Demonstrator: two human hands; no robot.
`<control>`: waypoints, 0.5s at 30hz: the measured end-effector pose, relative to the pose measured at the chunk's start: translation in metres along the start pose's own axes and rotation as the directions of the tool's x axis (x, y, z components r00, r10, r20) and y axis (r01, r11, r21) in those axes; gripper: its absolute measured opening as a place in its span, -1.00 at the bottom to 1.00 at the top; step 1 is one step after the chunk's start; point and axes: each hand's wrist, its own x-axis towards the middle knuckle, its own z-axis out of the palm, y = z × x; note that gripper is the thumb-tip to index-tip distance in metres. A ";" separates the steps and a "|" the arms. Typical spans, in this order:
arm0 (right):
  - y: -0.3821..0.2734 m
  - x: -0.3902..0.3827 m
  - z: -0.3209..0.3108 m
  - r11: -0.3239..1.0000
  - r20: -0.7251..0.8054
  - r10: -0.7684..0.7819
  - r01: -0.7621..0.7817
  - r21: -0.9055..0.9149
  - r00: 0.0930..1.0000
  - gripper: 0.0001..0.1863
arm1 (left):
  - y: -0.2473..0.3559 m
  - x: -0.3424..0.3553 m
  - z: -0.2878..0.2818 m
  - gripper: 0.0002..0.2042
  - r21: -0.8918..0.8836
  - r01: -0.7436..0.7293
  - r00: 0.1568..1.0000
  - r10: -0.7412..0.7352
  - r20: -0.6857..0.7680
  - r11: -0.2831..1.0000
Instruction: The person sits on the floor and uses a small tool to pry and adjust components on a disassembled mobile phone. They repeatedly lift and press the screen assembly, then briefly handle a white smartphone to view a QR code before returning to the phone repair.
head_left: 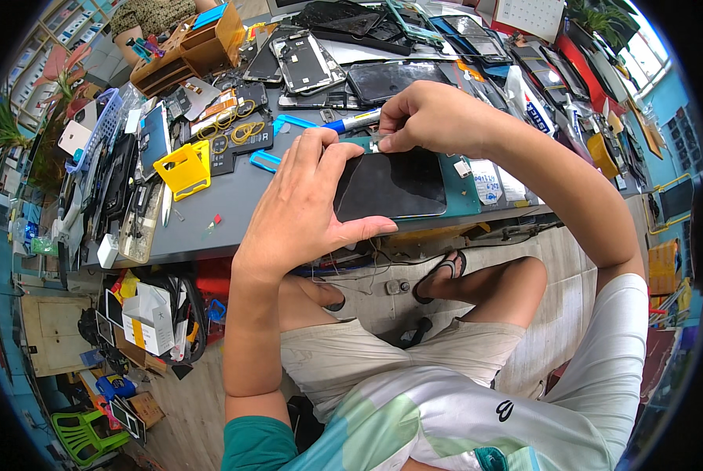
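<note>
A black, glossy phone screen point(395, 184) lies on a green mat point(468, 192) near the front edge of the grey table. My left hand point(289, 208) spans its left end, fingers at the far side and thumb along the near edge, holding it. My right hand point(434, 118) is at the screen's far edge, with thumb and index finger pinched together. A small pale bit shows at those fingertips, too small to make out. Just beyond lies a blue and white marker pen point(355, 120). A small white piece point(462, 169) sits on the mat to the right.
Left of my hands stand a yellow phone stand point(185, 170) and yellow rubber bands point(246, 132). Phone parts point(307, 63) and dark screens point(391, 81) crowd the far side. A white tube point(528, 102) lies at the right. The table's front edge point(186, 255) runs above my knees.
</note>
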 end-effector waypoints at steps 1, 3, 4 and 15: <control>0.000 0.000 0.000 1.000 0.003 0.005 -0.005 0.007 1.000 -0.81 | 0.000 0.000 0.000 -0.07 -0.001 0.001 1.000 -0.001 -0.001 1.000; 0.000 0.001 0.000 1.000 0.002 -0.012 0.012 -0.011 1.000 -0.81 | 0.000 0.000 0.000 -0.06 0.000 0.002 1.000 -0.002 0.001 1.000; 0.000 0.001 0.000 1.000 0.003 -0.021 0.021 -0.017 1.000 -0.81 | 0.000 0.000 0.000 -0.06 0.000 0.002 1.000 -0.002 0.003 1.000; 0.012 0.006 0.000 0.998 0.001 -0.055 0.055 -0.015 0.999 -0.77 | 0.000 0.000 0.000 -0.08 0.008 -0.007 1.000 0.007 -0.010 1.000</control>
